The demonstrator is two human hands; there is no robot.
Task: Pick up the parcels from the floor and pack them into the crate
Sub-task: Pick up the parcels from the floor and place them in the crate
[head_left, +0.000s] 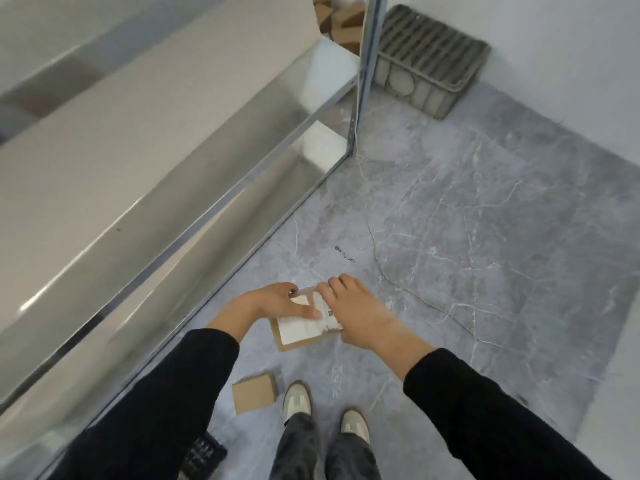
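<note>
Two-handed, grips one labelled parcel (298,329) over the floor (485,237), arms stretched forward, left hand (273,303) thumb on top, right hand (356,310) curled round its edge. Stands beside one plain parcel (254,393) lying there.

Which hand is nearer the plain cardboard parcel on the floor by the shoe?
Left. The left hand grips the labelled parcel above the plain parcel; the right hand grips its other edge, farther right.
</note>
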